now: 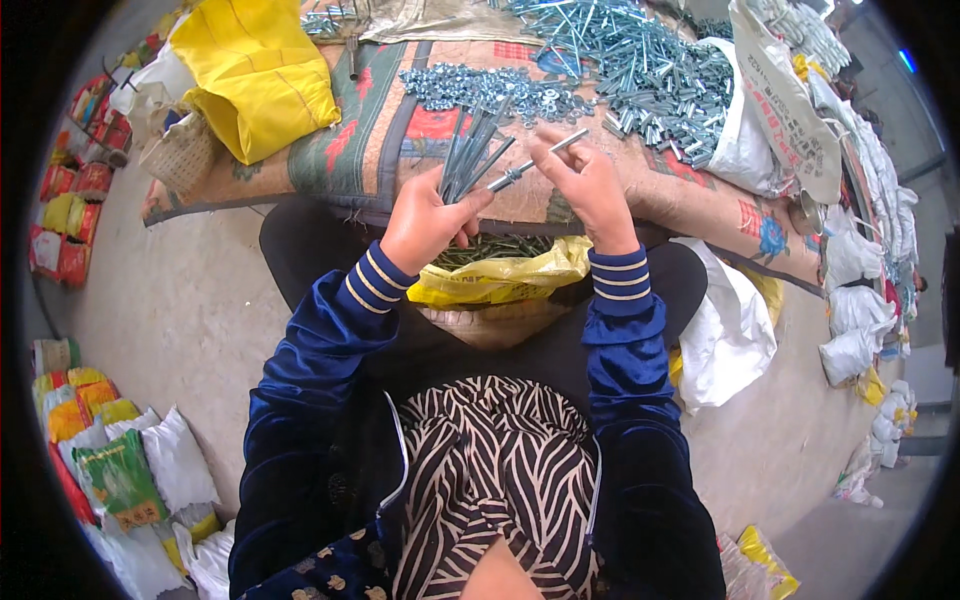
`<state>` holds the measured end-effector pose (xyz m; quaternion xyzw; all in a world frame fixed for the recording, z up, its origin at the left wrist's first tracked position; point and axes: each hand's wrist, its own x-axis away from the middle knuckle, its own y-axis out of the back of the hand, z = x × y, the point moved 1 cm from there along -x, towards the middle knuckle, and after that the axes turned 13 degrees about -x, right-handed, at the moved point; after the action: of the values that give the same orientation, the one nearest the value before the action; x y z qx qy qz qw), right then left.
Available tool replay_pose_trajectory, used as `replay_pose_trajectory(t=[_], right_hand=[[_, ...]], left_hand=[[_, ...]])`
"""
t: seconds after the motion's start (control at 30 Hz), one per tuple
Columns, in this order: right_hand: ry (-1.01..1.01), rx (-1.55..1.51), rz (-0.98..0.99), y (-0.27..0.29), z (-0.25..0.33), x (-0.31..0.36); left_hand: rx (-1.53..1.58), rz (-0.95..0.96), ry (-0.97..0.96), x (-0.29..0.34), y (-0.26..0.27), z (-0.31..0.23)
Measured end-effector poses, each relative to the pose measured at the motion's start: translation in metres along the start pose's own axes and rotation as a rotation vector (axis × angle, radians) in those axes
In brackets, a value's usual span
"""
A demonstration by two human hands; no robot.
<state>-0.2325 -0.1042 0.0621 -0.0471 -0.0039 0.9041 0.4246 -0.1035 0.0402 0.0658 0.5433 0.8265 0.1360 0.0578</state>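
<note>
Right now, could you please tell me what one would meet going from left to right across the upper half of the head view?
Stacked red packets, yellow woven sack, left hand, bundle of slender metal rods, right hand, open white sack.

Hands: two, left hand (425,218) and right hand (592,195)
Single rod (530,165) at right fingers: one
Bundled rods (468,158) in left fingers: several, overlapping, uncountable
Yellow bags: one (255,75) left beyond fingers, one (500,284) below
</note>
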Motion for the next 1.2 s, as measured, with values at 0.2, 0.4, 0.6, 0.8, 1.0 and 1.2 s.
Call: replay_pose_trajectory(t=[0.2, 0.4, 0.6, 0.8, 1.0, 1.2], right_hand=[[-0.040, -0.080, 0.122, 0.021, -0.003, -0.005], [-0.081, -0.344, 0.190, 0.014, -0.022, -0.006], [-0.006, 0.011, 0.031, 0.005, -0.035, -0.003], [0.122, 0.488, 0.231, 0.060, -0.013, -0.030], [0.388, 1.283, -0.169, 0.136, -0.061, -0.116], [0.221, 0.981, -0.124, 0.132, -0.041, -0.125]], left_hand=[[-0.020, -0.006, -0.006, -0.003, -0.004, -0.003], [-0.002, 0.020, 0.063, -0.016, -0.008, 0.003], [-0.161, -0.023, 0.111, -0.025, -0.019, 0.013], [0.172, 0.124, 0.314, -0.053, 0.012, 0.052], [0.276, 0.329, 0.356, -0.097, 0.022, 0.026], [0.369, 0.445, 0.310, -0.132, 0.021, 0.036]])
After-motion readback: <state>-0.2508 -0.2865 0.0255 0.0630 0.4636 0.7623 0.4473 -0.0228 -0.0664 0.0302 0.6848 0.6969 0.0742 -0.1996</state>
